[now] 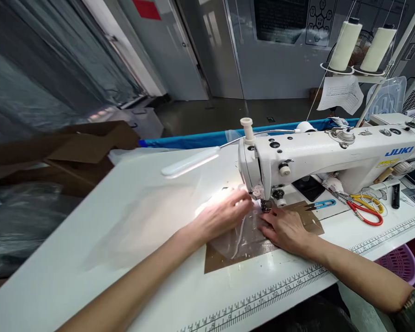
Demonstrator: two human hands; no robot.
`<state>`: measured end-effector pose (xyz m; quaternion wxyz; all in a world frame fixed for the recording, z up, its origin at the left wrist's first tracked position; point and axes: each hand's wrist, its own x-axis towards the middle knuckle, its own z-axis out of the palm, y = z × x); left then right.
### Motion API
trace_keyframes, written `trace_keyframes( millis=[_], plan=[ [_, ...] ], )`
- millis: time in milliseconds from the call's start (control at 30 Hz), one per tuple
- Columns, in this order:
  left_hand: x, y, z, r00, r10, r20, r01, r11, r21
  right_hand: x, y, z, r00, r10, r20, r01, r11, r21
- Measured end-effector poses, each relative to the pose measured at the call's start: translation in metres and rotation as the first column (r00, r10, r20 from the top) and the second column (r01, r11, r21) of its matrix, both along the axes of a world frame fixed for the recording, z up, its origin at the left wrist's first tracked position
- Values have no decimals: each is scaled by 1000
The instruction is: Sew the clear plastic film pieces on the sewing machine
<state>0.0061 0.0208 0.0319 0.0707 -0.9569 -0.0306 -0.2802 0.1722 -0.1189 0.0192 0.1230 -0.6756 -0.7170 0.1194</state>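
Bare forearms (141, 276) reach from the bottom of the frame toward a sheer sheet (254, 227) at centre, partly under the machine (314, 157); the left hand (224, 211) bends its fingers beside the presser foot (264, 205) and the right hand (281, 228) lies low on the sheet, though whether either grips I cannot tell. It looks light, limp, perhaps slippery, best held by flat pressure near its lower edge. Room stretches left across the table (148, 203), while scissors (352, 203) crowd the right and a ruler (287, 287) follows the front edge.
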Motion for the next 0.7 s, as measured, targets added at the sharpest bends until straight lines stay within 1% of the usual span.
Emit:
trace_keyframes(
  millis=[33,100,133,167,200,300,333,400,500,600,633,700],
  plan=[
    [-6,-12,2,998,-57,-5,57,998,4,1,0,-1,1000,5,-2,-5,1000,13],
    [-17,-35,4,982,-163,-94,155,984,-88,2,0,-3,1000,9,-5,-9,999,38],
    [-22,-44,4,970,-201,-138,185,975,-122,2,0,-4,1000,9,-5,-8,999,48],
    [-25,-51,3,961,-219,-168,199,972,-128,2,0,-5,1000,6,-4,-6,998,56],
    [-27,-55,1,959,-218,-182,203,974,-100,2,0,-7,1000,4,-2,-4,998,63],
    [-25,-52,-8,974,-168,-151,179,982,61,3,1,-9,1000,-3,11,2,997,80],
    [-23,-49,-11,979,-154,-132,167,981,95,2,1,-9,1000,-6,17,4,997,81],
    [-19,-42,-16,985,-137,-107,148,984,103,2,1,-9,1000,-6,24,4,997,79],
    [-17,-38,-20,986,-135,-96,138,990,28,1,-1,-8,1000,8,16,-9,997,79],
    [-20,-41,-25,978,-173,-120,156,978,-141,6,0,-8,999,46,-21,-44,995,88],
    [-22,-42,-27,979,-179,-97,158,969,-189,10,2,-8,996,72,-42,-68,993,93],
    [-24,-42,-31,989,-131,-66,108,957,-271,23,9,-11,974,139,-181,-120,987,109]
  ],
)
